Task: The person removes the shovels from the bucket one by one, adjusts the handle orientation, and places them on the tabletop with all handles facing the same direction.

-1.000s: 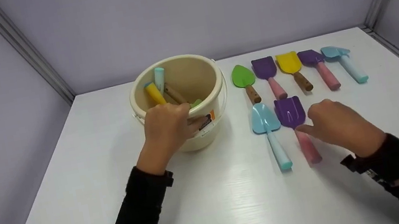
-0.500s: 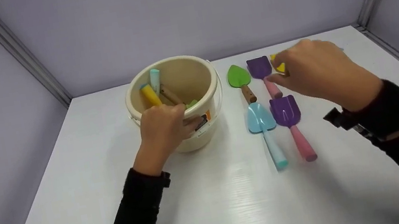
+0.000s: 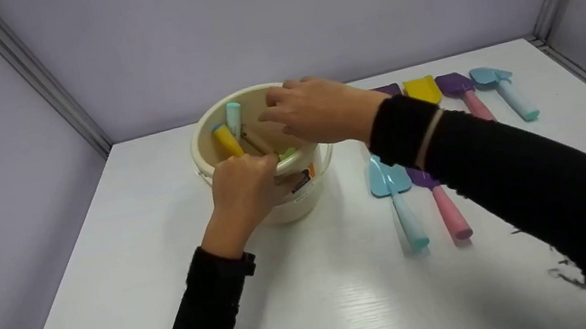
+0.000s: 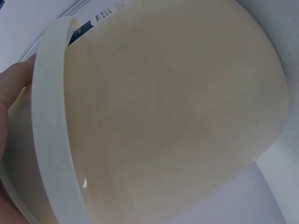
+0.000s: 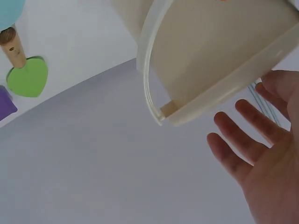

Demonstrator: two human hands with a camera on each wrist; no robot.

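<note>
Cream bucket (image 3: 298, 193) sits mid-frame, its near rim gripped by your left hand (image 3: 244, 188). Your right hand (image 3: 313, 109) hovers over its mouth, fingers spread and holding nothing.

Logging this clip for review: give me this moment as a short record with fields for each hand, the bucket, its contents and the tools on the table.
left hand: left hand grips the near rim of the cream bucket
right hand: right hand is above the bucket's mouth, fingers spread, holding nothing in the right wrist view
bucket contents: yellow handle, light blue handle, wooden handle
near row on the table: light blue shovel, purple shovel with pink handle
far row: yellow shovel, purple shovel, light blue tool
surface: white table
</note>
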